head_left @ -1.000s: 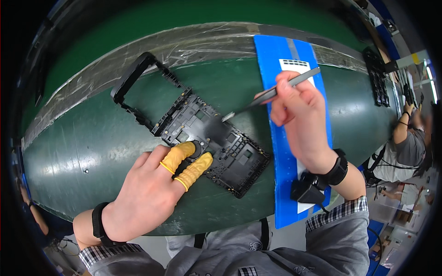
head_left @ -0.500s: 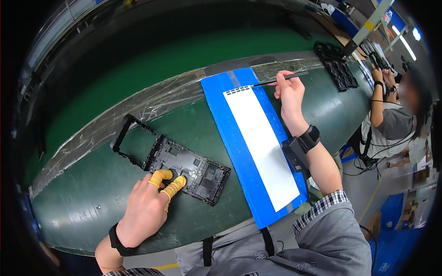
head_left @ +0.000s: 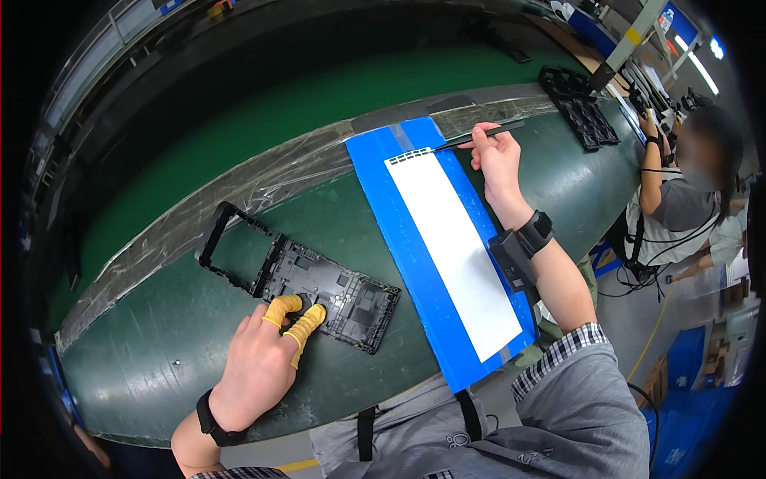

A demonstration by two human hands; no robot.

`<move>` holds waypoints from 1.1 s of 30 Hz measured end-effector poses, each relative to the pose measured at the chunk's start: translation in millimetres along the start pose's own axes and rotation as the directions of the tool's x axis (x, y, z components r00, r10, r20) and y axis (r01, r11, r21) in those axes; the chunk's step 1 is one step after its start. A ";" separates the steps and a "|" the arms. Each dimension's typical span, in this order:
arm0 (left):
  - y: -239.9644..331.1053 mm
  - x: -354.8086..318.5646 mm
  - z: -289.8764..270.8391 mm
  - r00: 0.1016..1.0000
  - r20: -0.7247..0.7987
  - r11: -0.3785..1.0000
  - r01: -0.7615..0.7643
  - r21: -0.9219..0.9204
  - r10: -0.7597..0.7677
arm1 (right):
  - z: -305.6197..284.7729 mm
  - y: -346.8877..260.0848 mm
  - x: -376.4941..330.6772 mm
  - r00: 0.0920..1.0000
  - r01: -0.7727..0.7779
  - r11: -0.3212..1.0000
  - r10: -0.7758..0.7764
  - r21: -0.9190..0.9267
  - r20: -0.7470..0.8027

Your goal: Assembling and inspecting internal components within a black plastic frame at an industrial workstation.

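Note:
My left hand (head_left: 257, 358), with yellow finger cots on two fingers, grips the near edge of a black plastic housing (head_left: 363, 313). Those fingertips press on the inside of the housing, and the thumb is hidden. An open rectangular frame extends from the housing's far left end. Black tweezers (head_left: 509, 127) are pinched in my right hand (head_left: 499, 164). Their tip reaches the rows of small black stickers (head_left: 408, 156) at the far end of a white sheet (head_left: 459, 259). Under the sheet lies a long blue board (head_left: 373, 180), right of the housing.
The green work surface (head_left: 136, 383) has a tape-covered strip (head_left: 231, 180) along its far side. Black molded trays (head_left: 578, 112) stand at the far right. Beyond them a co-worker (head_left: 678, 195) works at the same bench. A small screw-like piece (head_left: 176, 362) lies left of my hand.
My right hand has shifted slightly left, bringing the tweezers further over the stickers. My left hand stays on the housing. The whole view has shifted a little.

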State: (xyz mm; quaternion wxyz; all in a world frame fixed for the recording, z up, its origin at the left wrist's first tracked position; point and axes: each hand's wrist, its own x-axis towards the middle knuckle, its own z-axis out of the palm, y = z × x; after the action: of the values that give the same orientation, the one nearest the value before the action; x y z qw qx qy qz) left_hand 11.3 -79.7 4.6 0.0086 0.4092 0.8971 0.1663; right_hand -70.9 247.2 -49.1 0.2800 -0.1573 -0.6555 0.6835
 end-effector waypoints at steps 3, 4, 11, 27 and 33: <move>-0.3 0.4 0.6 1.000 -0.002 1.000 -0.008 0.000 0.008 | -1.5 -0.5 -0.7 1.000 0.008 1.000 -0.008 -0.001 -0.012; -1.5 -0.6 1.7 1.000 -0.010 1.000 -0.016 0.005 0.016 | -0.5 -1.4 -2.1 1.000 -0.002 0.999 0.003 0.046 -0.002; -4.6 -4.2 2.9 1.000 -0.001 0.999 -0.027 0.019 0.027 | 9.2 -30.0 -21.0 0.986 -0.116 0.953 0.076 0.282 0.150; 11.0 -24.0 11.9 0.996 0.088 1.000 -0.017 0.006 0.017 | 48.6 -36.3 -139.3 0.775 -0.342 0.939 0.292 -0.016 0.560; 8.8 -20.5 11.1 0.992 0.120 0.998 -0.040 0.038 0.035 | 46.3 -37.9 -141.8 0.787 -0.303 0.952 0.276 -0.044 0.552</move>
State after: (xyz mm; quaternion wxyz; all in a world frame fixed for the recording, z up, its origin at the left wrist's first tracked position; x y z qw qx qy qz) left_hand 33.1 -86.2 -5.7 0.0506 0.4353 0.8903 0.1237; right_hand 21.4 125.7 -29.2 -0.0254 -0.0455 -0.6600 0.7494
